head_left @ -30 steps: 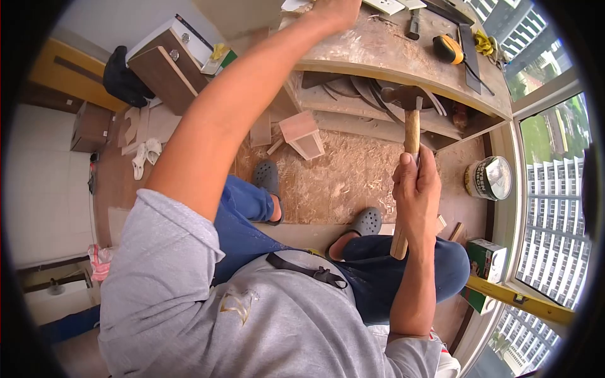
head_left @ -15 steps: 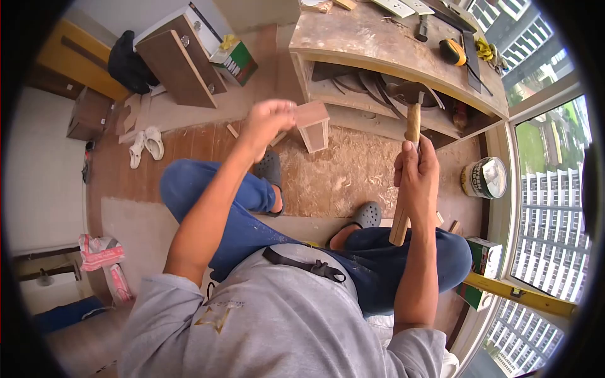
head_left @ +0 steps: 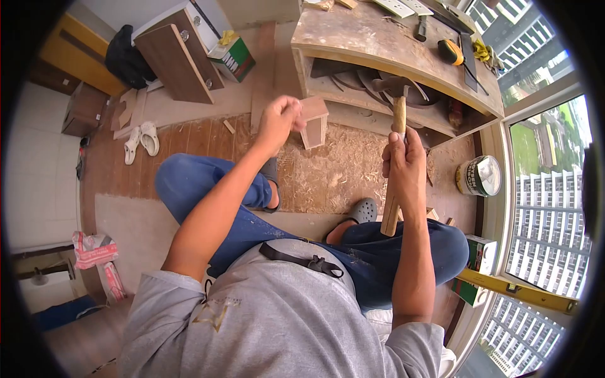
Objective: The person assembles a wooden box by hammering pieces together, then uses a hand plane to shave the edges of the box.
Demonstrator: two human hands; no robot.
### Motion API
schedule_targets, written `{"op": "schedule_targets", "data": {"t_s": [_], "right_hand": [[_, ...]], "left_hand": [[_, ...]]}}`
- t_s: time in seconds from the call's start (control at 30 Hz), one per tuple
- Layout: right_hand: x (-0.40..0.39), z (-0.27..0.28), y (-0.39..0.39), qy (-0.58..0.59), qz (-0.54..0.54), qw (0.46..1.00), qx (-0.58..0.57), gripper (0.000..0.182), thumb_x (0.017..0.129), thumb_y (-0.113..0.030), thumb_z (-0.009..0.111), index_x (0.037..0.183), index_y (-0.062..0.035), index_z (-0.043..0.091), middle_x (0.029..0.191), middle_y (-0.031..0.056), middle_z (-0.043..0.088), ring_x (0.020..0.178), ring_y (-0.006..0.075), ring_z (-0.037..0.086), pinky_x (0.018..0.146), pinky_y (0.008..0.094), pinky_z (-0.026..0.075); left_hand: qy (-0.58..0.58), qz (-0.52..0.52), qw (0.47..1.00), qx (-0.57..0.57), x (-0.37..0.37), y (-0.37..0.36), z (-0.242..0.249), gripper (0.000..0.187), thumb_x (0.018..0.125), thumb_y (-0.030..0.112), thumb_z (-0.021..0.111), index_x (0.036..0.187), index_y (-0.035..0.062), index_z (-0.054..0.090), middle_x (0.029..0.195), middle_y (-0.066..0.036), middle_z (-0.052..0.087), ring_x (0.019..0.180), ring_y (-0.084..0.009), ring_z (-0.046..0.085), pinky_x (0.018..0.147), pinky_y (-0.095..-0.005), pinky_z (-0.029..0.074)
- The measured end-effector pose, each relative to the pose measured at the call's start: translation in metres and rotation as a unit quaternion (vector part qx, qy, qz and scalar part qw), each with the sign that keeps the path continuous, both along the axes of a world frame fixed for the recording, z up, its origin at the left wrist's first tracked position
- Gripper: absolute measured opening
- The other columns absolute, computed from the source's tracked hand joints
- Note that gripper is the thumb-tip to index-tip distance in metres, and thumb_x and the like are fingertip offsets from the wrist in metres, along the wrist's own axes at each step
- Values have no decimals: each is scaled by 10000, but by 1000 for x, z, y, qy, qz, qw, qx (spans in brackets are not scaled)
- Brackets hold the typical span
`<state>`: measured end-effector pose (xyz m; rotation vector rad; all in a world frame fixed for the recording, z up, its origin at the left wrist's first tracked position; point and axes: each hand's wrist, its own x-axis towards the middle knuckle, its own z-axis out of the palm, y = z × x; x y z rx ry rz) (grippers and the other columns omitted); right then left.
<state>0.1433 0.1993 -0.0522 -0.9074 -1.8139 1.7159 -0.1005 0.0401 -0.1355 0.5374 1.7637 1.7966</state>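
Observation:
My right hand (head_left: 405, 157) is wrapped round the wooden handle of a hammer (head_left: 392, 195), held upright above my right knee, with its metal head at the top in front of the workbench's open shelf. My left hand (head_left: 279, 125) is raised above my left foot, its fingers curled together; whether something small is between them cannot be made out. Just beyond its fingertips a small wooden box-like piece (head_left: 313, 131) stands on the shaving-covered floor.
The wooden workbench (head_left: 359, 38) carries a yellow and black tape measure (head_left: 450, 52). A bucket (head_left: 480, 176) and a yellow level (head_left: 517, 290) are at the right by the window. White clogs (head_left: 149, 138) and leaning panels (head_left: 173, 63) are at the left.
The hammer and my right hand have shifted slightly left and down. My left hand has moved a little to the right, and the view has shifted slightly.

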Motion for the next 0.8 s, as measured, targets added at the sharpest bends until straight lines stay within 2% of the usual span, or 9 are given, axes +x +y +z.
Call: {"op": "schedule_targets", "data": {"t_s": [0.07,0.27,0.33,0.43,0.5,0.53,0.6,0.7,0.8], "right_hand": [[1,-6,1,-20,-3,999,44,208,1105,-228,571,1093,-21,589,696,-12,545,575,62,511,504,257,415],[4,-11,1,-48,-7,998,46,209,1102,-220,571,1033,-22,570,685,1,543,598,76,513,526,283,423],[5,-12,1,-47,-9,998,39,207,1102,-218,569,1033,-23,569,686,5,544,603,80,515,532,287,425],[6,-12,2,-49,-10,998,38,207,1101,-216,569,1029,-22,566,689,11,546,609,87,518,539,293,430],[6,-14,1,-52,-10,998,40,208,1100,-216,571,1027,-21,564,691,13,547,610,90,518,541,296,432],[6,-14,1,-55,-8,997,47,211,1099,-217,572,1026,-19,562,693,15,549,611,92,519,542,299,432],[7,-15,1,-59,-6,997,54,214,1099,-217,574,1024,-17,561,695,16,550,613,93,520,544,302,433],[5,-16,-1,-62,-3,997,42,217,1098,-220,577,1028,-16,564,697,17,548,613,92,516,546,305,433],[2,-17,-1,-72,3,996,52,215,1099,-222,576,1040,-16,567,700,16,547,614,91,511,549,303,431]], "left_hand": [[39,9,999,13,-16,15,-4,151,1062,175,636,1082,26,654,862,-19,654,716,-109,673,658,-260,564],[97,21,995,30,-17,55,-12,180,1043,161,659,1101,-8,682,918,-41,683,774,-122,680,716,-270,567],[80,32,996,26,-12,58,-15,177,1025,139,674,1076,-28,700,912,-40,695,782,-104,678,716,-261,557],[157,34,987,-31,-5,59,-18,163,999,136,684,1004,-24,715,887,-76,728,773,-147,698,715,-302,553],[306,35,944,-118,-2,58,-22,167,975,152,682,976,-6,735,925,-150,746,824,-264,717,767,-387,552],[305,34,944,-118,-5,58,-28,167,975,152,682,976,-6,735,925,-150,746,824,-264,717,767,-387,552],[419,35,900,-110,-9,57,-39,219,955,210,688,995,1,738,945,-187,735,887,-351,702,815,-430,537],[416,31,902,-107,-9,56,-47,213,958,207,682,966,3,742,958,-194,736,958,-389,678,854,-451,524],[422,48,900,-100,-12,58,-51,201,960,205,681,952,15,745,963,-190,731,953,-377,675,856,-451,523]]}}
